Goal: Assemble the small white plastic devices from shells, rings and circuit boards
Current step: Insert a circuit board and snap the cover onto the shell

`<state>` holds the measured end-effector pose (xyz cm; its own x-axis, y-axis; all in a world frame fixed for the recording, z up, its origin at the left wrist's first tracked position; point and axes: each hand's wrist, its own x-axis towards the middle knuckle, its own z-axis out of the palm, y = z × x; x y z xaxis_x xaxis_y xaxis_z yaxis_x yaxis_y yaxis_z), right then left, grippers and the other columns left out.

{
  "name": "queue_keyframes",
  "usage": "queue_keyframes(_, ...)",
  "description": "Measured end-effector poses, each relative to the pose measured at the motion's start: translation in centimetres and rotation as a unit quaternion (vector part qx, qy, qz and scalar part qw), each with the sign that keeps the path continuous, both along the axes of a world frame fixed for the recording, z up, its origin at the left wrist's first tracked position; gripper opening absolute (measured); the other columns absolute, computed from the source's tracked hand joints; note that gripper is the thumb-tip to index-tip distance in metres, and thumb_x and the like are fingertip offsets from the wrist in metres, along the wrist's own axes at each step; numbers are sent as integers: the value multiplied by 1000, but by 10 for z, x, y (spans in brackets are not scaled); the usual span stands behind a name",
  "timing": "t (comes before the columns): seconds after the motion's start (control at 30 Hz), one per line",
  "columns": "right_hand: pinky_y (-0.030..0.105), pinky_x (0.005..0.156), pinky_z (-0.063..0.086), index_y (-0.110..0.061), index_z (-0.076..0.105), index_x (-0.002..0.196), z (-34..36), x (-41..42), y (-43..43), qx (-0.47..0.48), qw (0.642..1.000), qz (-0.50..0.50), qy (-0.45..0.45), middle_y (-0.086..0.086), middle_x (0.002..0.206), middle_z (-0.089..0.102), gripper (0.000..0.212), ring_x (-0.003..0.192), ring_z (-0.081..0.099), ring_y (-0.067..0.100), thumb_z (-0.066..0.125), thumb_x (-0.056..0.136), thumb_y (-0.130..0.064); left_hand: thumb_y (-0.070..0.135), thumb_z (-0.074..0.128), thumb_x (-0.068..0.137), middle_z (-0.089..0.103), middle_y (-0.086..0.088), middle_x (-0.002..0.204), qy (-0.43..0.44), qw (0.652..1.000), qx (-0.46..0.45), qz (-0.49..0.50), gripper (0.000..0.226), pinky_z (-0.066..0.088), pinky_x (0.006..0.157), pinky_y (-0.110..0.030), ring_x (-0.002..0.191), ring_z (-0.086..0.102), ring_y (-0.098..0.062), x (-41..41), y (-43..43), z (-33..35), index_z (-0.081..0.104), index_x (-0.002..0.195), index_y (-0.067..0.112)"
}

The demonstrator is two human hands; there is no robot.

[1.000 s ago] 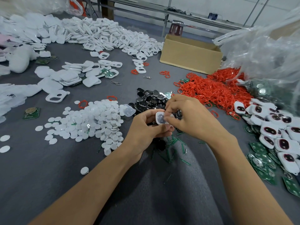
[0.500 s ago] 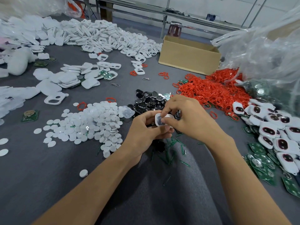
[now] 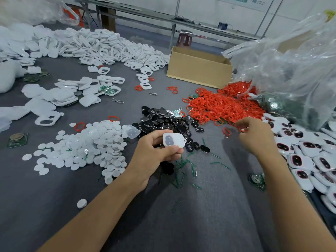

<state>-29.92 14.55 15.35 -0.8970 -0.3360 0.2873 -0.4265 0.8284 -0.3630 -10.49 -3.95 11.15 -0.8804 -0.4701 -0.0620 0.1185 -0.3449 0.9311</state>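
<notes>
The fingers and thumb of the left hand (image 3: 154,153) are clamped on a white shell (image 3: 173,140), held above the grey table (image 3: 200,206), in front of the black parts (image 3: 163,119). The right hand (image 3: 254,136) is well apart, its fingers curled at the near edge of the red rings (image 3: 221,106); I cannot tell if they pinch one. White discs (image 3: 87,144) lie left, finished devices (image 3: 305,153) right.

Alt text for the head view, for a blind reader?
A person's left hand holds a small white shell over a grey table; the right hand is at the edge of a red ring pile. White discs and black parts lie heaped nearby.
</notes>
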Motion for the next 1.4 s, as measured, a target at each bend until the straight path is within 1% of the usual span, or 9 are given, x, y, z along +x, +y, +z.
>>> queue_keyframes(0.17,40,94,44,-7,61,125,-3,-31,41,99,991,-81,-47,22,124,62,48,114,55,40,56,79,4,-2,65,88,70,-19,105,2,1000,5,-2,29,59,65,-26,76,73,-26,-2,0,-1,63,116,6)
queue_keyframes(0.3,41,87,47,-4,66,119,-5,-37,48,177,982,-55,-27,27,109,66,43,108,54,42,58,77,2,2,64,90,71,-19,105,4,1000,16,-2,27,58,64,-26,78,74,-27,-2,0,-2,62,117,6)
queue_keyframes(0.47,42,100,34,-18,67,109,-9,-32,56,383,919,-90,35,7,126,53,24,123,33,35,58,89,-28,2,64,90,71,-20,105,4,1000,14,-5,27,58,64,-25,79,74,-28,-2,-1,-2,62,116,6)
queue_keyframes(0.63,41,104,31,-29,62,115,-1,-39,63,416,907,-33,52,2,138,44,32,129,29,31,62,86,-43,0,64,90,71,-18,105,1,1000,1,-12,28,58,66,-26,79,74,-28,-2,-1,-2,62,117,7)
queue_keyframes(0.83,37,97,37,-31,59,98,13,-49,68,441,890,107,39,-7,123,50,28,119,36,21,74,77,-41,-11,67,83,70,-18,107,9,1000,-4,-16,40,60,66,-26,77,74,-27,0,0,-1,60,119,4)
queue_keyframes(0.93,34,87,36,-28,53,82,20,-48,69,382,908,169,37,-2,103,51,29,104,40,21,79,73,-36,-12,66,83,70,-17,107,10,1000,-5,-18,41,60,66,-26,77,74,-26,0,0,0,59,120,3)
queue_keyframes(1.1,16,59,35,-20,55,64,30,-27,52,120,962,238,-58,-4,61,58,28,61,51,9,80,74,-12,-11,69,81,71,-15,105,9,1000,-1,-16,41,60,66,-26,79,74,-28,0,0,0,60,117,5)
queue_keyframes(1.23,18,57,43,-10,61,74,23,2,23,-65,935,262,-232,-3,59,63,17,57,53,8,74,75,-21,-10,70,80,71,-14,105,8,1000,2,-17,40,60,68,-27,80,74,-30,-1,-1,-1,61,116,6)
queue_keyframes(1.4,17,50,44,-16,73,96,13,35,-15,-217,883,264,-320,3,62,61,29,55,50,8,74,70,-26,-10,70,81,71,-14,105,4,1000,6,-16,41,60,68,-27,80,74,-29,0,-1,0,61,118,5)
